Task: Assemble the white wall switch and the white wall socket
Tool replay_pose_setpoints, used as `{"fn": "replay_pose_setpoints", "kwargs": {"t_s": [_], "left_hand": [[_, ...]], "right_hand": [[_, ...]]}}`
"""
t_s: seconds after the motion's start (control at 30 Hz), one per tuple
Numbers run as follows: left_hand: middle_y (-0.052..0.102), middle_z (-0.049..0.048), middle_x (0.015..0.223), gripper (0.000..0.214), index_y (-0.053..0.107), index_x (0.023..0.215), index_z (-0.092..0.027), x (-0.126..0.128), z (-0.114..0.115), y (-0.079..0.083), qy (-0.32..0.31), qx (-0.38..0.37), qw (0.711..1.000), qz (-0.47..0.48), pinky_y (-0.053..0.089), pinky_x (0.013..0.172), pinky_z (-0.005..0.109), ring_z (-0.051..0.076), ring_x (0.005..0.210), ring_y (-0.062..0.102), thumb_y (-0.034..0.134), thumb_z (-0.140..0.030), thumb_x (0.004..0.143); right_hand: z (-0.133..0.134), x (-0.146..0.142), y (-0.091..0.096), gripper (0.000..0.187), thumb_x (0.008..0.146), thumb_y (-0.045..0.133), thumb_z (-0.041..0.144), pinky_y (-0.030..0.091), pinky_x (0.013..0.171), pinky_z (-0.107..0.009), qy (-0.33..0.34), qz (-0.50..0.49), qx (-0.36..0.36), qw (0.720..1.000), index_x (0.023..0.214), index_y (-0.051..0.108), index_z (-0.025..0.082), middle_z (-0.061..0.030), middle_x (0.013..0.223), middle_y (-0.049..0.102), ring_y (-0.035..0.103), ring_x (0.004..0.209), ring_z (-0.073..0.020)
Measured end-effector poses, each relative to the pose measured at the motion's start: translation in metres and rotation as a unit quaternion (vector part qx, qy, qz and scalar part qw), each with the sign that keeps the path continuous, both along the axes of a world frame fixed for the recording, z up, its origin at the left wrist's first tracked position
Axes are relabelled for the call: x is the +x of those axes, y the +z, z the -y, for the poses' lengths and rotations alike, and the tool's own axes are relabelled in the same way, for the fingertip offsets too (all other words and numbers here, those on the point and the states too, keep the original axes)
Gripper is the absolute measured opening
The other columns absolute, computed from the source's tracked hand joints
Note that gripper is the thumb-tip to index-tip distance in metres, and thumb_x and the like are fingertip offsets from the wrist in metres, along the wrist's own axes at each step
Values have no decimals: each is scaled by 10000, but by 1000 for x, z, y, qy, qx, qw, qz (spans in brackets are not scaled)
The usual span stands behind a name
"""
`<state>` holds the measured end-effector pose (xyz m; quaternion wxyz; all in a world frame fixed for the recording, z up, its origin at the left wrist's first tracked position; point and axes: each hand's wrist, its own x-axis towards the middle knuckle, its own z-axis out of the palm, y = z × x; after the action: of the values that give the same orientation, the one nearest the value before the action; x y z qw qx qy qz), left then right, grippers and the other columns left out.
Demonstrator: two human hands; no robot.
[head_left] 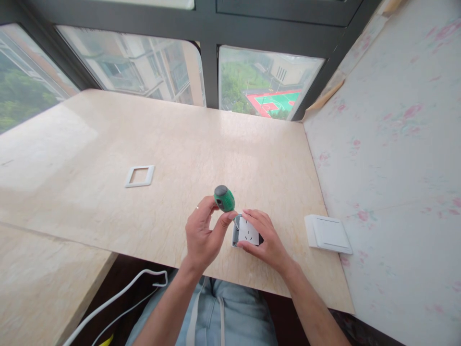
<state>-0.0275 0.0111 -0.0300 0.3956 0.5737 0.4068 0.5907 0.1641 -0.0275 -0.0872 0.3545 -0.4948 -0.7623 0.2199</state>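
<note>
My left hand [204,232] is closed around a short green and black screwdriver [224,199], its handle up and its shaft pointing down. The shaft meets the left side of a white wall socket [249,233] that lies face up on the counter. Thumb and fingers of my right hand [268,239] grip the socket at its near and far edges. Dark grey mounting parts show along the socket's left side. Most of the screwdriver's tip is hidden by my left thumb. A white square cover frame [140,176] lies flat, well to the left of my hands.
A white wall switch [329,234] on a box stands at the right, against the flowered wall [396,168]. Windows in dark frames [212,72] border the counter [173,144] at the back. White tubing [115,298] hangs below the front edge.
</note>
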Motion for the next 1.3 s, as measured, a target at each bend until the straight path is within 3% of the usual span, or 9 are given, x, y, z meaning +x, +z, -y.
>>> {"fn": "replay_pose_setpoints", "kwargs": {"t_s": [0.17, 0.33, 0.43, 0.53, 0.7, 0.87, 1.0, 1.17, 1.3], "left_hand": [[673, 152, 1247, 528, 518, 1429, -232, -6, 6, 0, -85, 37, 995, -20, 555, 980, 446, 261, 1092, 677, 666, -207, 923], [634, 154, 1305, 536, 360, 1514, -241, -5, 8, 14, -187, 38, 981, 26, 491, 1053, 510, 276, 1199, 630, 517, -302, 1005], [647, 155, 1280, 548, 362, 1459, -224, 1, 7, 18, -191, 39, 979, 53, 514, 1007, 492, 283, 1186, 634, 582, -363, 977], [692, 121, 1212, 434, 393, 1301, -248, 10, 6, 19, -171, 39, 981, 76, 537, 949, 453, 248, 1098, 676, 647, -310, 954], [684, 106, 1195, 248, 494, 1159, -236, 14, 2, 26, -190, 20, 976, 109, 552, 896, 417, 228, 1029, 677, 611, -354, 975], [613, 93, 997, 412, 650, 1180, -204, 15, -5, 36, -247, -61, 963, 93, 524, 786, 369, 213, 857, 599, 524, -528, 960], [558, 32, 871, 506, 563, 1210, -221, 26, -9, 34, -292, -75, 938, 173, 492, 678, 324, 160, 696, 529, 559, -623, 902], [542, -12, 829, 446, 454, 998, -253, 38, -10, 33, -288, -67, 938, 179, 440, 587, 241, 118, 664, 513, 789, -473, 803], [615, 60, 915, 364, 591, 976, -205, 36, -10, 37, -286, -65, 946, 135, 502, 674, 303, 163, 751, 577, 683, -543, 875]], "right_hand": [[0, 0, -3, 656, 876, 708, 474, 423, 1102, -594, 3, -1, 14, 1000, 1455, 480, 267, -153, 1424, 570, 523, 1318, -339], [-1, 1, -5, 665, 861, 734, 461, 424, 1098, -600, 5, -2, 26, 1000, 1441, 483, 254, -156, 1403, 575, 516, 1317, -338], [-1, 1, -3, 648, 878, 717, 452, 427, 1100, -590, 6, -6, 22, 1000, 1449, 475, 264, -146, 1409, 572, 516, 1320, -332], [-1, 0, -1, 644, 887, 697, 474, 422, 1109, -586, 8, -8, 19, 1000, 1454, 475, 264, -138, 1410, 575, 509, 1332, -334], [-1, 0, -1, 589, 890, 686, 481, 432, 1095, -575, 5, -2, 17, 1000, 1410, 530, 254, -138, 1386, 594, 524, 1314, -335], [-2, 0, -2, 576, 873, 699, 499, 452, 1057, -579, -2, -2, 30, 1000, 1374, 557, 253, -141, 1331, 628, 555, 1260, -346], [-2, -1, -1, 492, 871, 705, 492, 464, 1039, -561, 1, -13, 20, 1000, 1281, 600, 241, -131, 1273, 650, 568, 1223, -340], [-1, -2, -1, 496, 873, 707, 466, 488, 1031, -522, -12, -24, -15, 1000, 1312, 590, 268, -109, 1304, 633, 563, 1247, -337], [-2, -1, -6, 517, 876, 692, 494, 463, 1048, -556, -11, -13, 7, 1000, 1322, 582, 256, -115, 1268, 658, 562, 1244, -345]]}}
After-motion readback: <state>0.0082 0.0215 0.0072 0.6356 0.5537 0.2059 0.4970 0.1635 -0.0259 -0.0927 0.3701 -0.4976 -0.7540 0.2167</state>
